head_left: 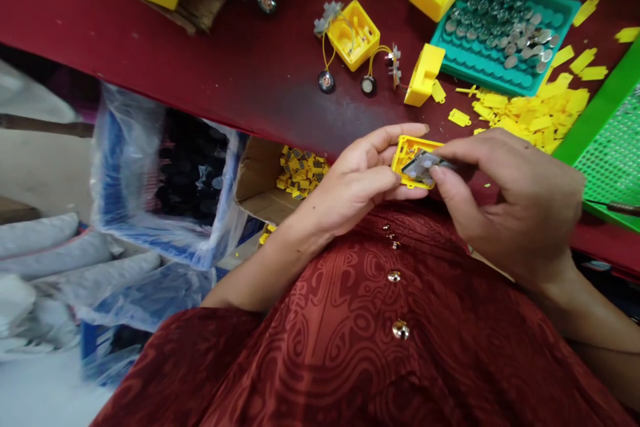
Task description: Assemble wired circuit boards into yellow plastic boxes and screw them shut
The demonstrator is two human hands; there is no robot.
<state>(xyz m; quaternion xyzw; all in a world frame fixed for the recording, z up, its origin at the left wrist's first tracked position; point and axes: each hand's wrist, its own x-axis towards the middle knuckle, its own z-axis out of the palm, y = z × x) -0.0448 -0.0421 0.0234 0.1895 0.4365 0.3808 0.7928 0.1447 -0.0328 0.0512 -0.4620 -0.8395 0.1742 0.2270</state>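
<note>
My left hand (pixel 357 173) holds a small yellow plastic housing (pixel 409 145) with its open side up, fingers round its left end and underside. Between the thumb and fingers of my right hand (pixel 515 193) is a small greyish translucent part (pixel 423 167), tilted over the housing's inside. Its right end is covered by my fingers, and I cannot make out its exact kind. Just beyond my hands, another yellow housing (pixel 354 37) lies on the table with yellow wires leading to a round black part (pixel 327 82). A further yellow housing (pixel 425 73) stands on its side.
A teal tray (pixel 510 77) holds many coin-like silver discs. Loose yellow tabs (pixel 537 113) are heaped beside it, near a bright green basket (pixel 610 140). Below the table's edge are a cardboard box (pixel 260 180) of yellow pieces and a plastic-lined blue crate (pixel 113 167).
</note>
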